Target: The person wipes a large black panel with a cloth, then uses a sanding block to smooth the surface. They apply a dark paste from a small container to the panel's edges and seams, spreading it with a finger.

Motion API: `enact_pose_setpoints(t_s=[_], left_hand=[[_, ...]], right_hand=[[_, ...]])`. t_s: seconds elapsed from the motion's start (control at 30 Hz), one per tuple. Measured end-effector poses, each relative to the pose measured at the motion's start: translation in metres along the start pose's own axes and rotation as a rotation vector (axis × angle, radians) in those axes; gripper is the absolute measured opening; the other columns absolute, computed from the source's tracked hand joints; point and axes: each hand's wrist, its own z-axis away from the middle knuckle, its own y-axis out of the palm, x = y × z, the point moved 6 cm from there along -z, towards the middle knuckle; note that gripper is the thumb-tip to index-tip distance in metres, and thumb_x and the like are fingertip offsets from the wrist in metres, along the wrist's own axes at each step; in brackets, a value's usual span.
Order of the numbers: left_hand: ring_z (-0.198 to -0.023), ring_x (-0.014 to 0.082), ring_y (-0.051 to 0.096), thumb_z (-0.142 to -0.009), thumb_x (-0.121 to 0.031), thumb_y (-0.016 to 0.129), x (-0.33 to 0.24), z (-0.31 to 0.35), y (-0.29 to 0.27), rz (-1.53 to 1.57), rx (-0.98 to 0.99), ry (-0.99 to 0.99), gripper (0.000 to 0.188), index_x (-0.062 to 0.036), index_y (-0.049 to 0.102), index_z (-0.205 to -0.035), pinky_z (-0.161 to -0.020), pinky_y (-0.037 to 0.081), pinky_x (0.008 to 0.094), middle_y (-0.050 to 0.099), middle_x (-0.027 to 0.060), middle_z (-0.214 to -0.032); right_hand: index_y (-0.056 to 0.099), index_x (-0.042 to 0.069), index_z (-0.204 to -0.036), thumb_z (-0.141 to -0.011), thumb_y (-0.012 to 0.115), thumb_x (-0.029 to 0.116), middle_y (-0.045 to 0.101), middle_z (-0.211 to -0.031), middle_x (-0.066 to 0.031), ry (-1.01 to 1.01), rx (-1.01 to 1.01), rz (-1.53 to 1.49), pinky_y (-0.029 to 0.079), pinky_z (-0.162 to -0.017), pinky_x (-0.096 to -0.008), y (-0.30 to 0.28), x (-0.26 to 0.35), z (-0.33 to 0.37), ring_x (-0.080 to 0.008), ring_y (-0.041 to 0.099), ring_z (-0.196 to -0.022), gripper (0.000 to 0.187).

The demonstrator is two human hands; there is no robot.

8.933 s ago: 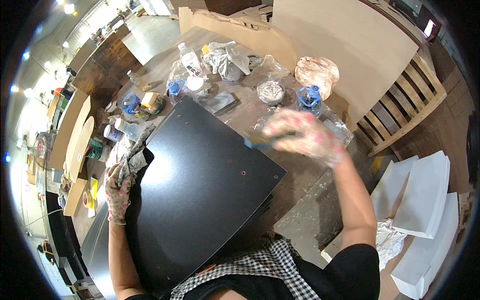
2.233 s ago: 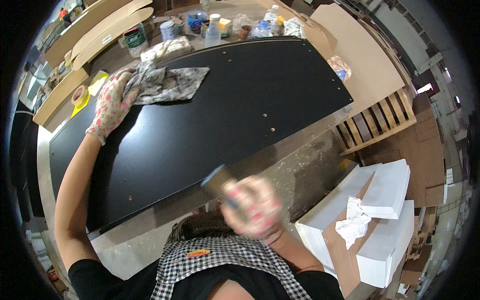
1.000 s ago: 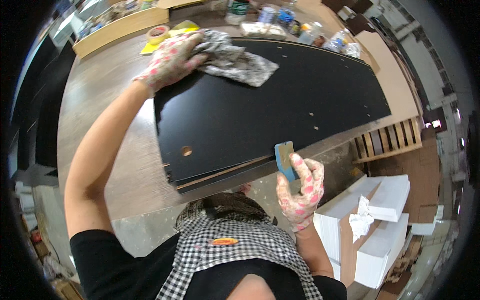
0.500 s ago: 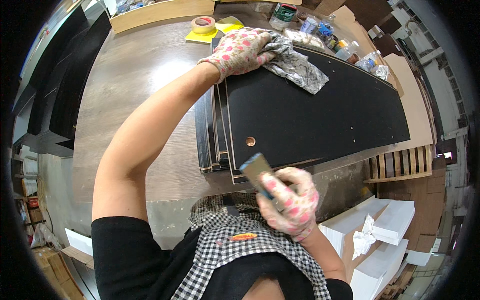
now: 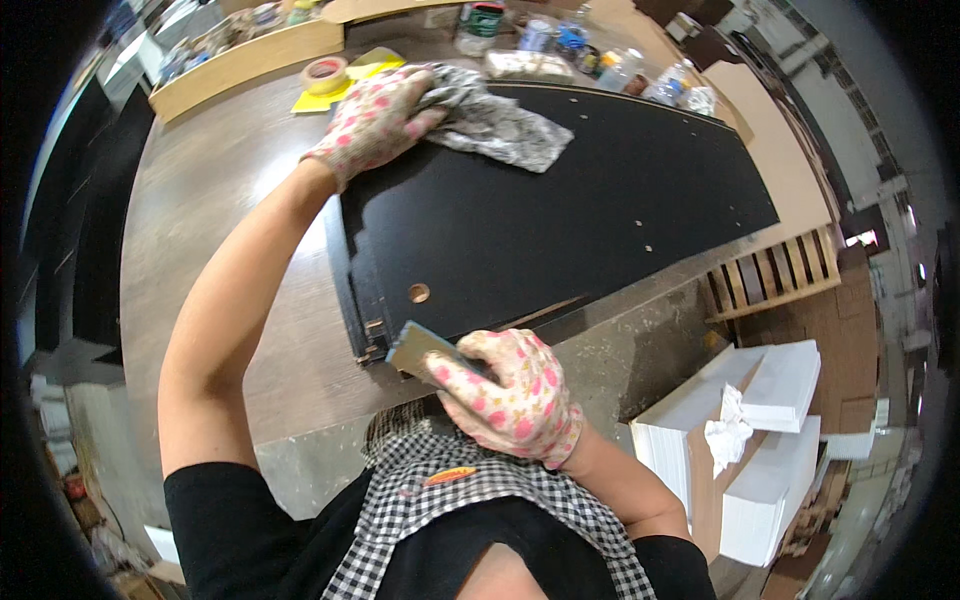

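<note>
My left hand [image 5: 385, 125], in a white glove with a pink floral print, is closed on a crumpled grey stained rag [image 5: 505, 130] over the far left part of a black board [image 5: 560, 215]. The rag's loose end lies on the board. Near the board's front left edge, my right hand [image 5: 515, 395], gloved alike, grips a putty knife [image 5: 425, 350]; its handle is mostly hidden in the fingers. The broad blade points up and left, close to the board's front left corner. Just beyond it is a round copper-coloured hole [image 5: 419, 293] in the board. More board edges show beneath on the left.
A tape roll [image 5: 324, 75] sits on yellow sheets beyond my left hand. Bottles [image 5: 622, 70], a green-labelled jar [image 5: 480, 28] and a white packet [image 5: 528, 66] line the far edge. A wooden tray [image 5: 250, 63] stands far left, white panels [image 5: 770, 490] low on the right.
The whole view has shifted, so board and hands appear further left. My right hand has turned the putty knife's blade further leftward. My left hand still holds the rag.
</note>
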Motion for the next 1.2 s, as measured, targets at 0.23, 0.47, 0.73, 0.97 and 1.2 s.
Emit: enact_pose_setpoints(t_s=[0.23, 0.47, 0.73, 0.97, 1.2], left_hand=[[-0.123, 0.0364, 0.056, -0.095, -0.031, 0.061, 0.002, 0.001, 0.004, 0.031, 0.022, -0.020, 0.048, -0.0050, 0.054, -0.135, -0.104, 0.043, 0.0441, 0.060, 0.0201, -0.132], [-0.127, 0.0365, 0.054, -0.093, -0.024, 0.063, 0.000, -0.003, 0.001, 0.075, 0.020, -0.013, 0.044, -0.0042, 0.055, -0.132, -0.107, 0.042, 0.0434, 0.059, 0.0182, -0.134], [-0.125, 0.0381, 0.054, -0.090, -0.012, 0.063, -0.003, -0.003, 0.001, 0.073, 0.023, 0.041, 0.033, -0.0068, 0.057, -0.122, -0.104, 0.043, 0.0443, 0.057, 0.0133, -0.138], [-0.140, 0.0331, 0.042, -0.090, -0.004, 0.061, -0.009, -0.013, 0.011, -0.109, 0.120, -0.044, 0.047, -0.0038, 0.055, -0.136, -0.114, 0.036, 0.0421, 0.044, 0.0126, -0.153], [-0.146, 0.0334, 0.033, -0.090, -0.006, 0.062, -0.119, -0.084, 0.081, -0.251, 0.224, -0.130, 0.057, -0.0055, 0.047, -0.145, -0.119, 0.028, 0.0434, 0.041, 0.0130, -0.156]], right_hand=[[0.063, 0.007, -0.124, -0.077, 0.077, 0.007, 0.056, -0.111, -0.0159, 0.377, -0.333, 0.358, 0.057, -0.069, -0.0364, -0.106, -0.066, 0.037, -0.0280, 0.063, -0.089, 0.049], [0.067, 0.008, -0.119, -0.073, 0.078, 0.011, 0.062, -0.104, -0.0134, 0.188, -0.107, 0.193, 0.057, -0.074, -0.0402, -0.057, -0.064, 0.047, -0.0300, 0.065, -0.090, 0.048], [0.064, 0.013, -0.123, -0.083, 0.073, 0.016, 0.057, -0.108, -0.0167, 0.582, -0.345, 0.495, 0.056, -0.076, -0.0412, -0.181, -0.184, 0.105, -0.0320, 0.063, -0.092, 0.041], [0.066, 0.013, -0.124, -0.076, 0.077, 0.007, 0.061, -0.107, -0.0150, 0.421, -0.338, 0.329, 0.056, -0.072, -0.0382, -0.203, -0.253, 0.145, -0.0298, 0.066, -0.089, 0.049], [0.068, 0.010, -0.118, -0.083, 0.073, 0.005, 0.058, -0.110, -0.0139, 0.574, -0.422, 0.421, 0.052, -0.084, -0.0389, -0.354, -0.457, 0.260, -0.0293, 0.062, -0.100, 0.036]])
